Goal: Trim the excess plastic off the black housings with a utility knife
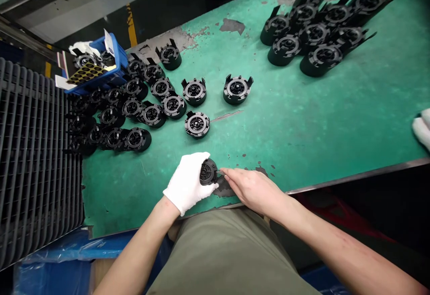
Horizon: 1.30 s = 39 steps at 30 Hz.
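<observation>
My left hand (pixel 186 183), in a white glove, is closed round a round black plastic part (pixel 208 172) near the table's front edge. The part is tilted, its ribbed face turned up and to the right. Bare fingers of my right hand (pixel 251 188) are pinched together at the part's right side, on a thin, light-coloured sliver whose tip meets the rim. Most of that sliver is hidden by the fingers, so its kind is unclear. Beyond my hands stand similar black round parts, among them one (pixel 197 125) just behind and another (pixel 237 89) with upright tabs.
Many more black parts (pixel 134 106) crowd the left of the green table (pixel 302 124); another group (pixel 316 35) stands at the far right. A blue bin (pixel 116 64) holds parts and a yellow sheet with black discs (pixel 86 74). Something white, glove-like (pixel 422 129), shows at the right edge.
</observation>
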{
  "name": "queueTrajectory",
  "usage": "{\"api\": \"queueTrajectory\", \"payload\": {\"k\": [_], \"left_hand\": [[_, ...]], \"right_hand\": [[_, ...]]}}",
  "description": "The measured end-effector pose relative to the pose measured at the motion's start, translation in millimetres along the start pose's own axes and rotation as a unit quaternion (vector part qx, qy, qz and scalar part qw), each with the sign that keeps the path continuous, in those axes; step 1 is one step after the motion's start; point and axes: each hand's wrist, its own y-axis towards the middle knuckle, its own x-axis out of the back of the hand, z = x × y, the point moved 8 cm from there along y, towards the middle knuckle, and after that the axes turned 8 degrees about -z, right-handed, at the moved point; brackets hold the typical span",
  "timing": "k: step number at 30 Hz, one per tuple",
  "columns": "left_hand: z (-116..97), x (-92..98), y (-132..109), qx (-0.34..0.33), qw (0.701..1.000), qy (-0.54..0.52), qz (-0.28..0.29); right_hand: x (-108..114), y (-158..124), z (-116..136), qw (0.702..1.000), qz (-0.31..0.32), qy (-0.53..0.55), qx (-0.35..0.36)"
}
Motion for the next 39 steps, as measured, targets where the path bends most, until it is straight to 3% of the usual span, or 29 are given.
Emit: {"api": "queueTrajectory", "payload": {"k": [13, 23, 39], "left_hand": [[-3.7, -1.7, -1.7, -0.028, 0.999, 0.001, 0.032], [-3.7, -0.2, 0.3, -0.026, 0.999, -0.021, 0.022], [-3.5, -1.8, -2.3, -0.031, 0.999, -0.013, 0.016]], "right_hand": [[5.9, 3.5, 1.2, 0.999, 0.006, 0.034, 0.014], [6.9, 1.5, 0.9, 0.999, -0.006, 0.045, 0.013], [0.3, -2.9, 12.9, 0.994, 0.039, -0.1, -0.006]]}}
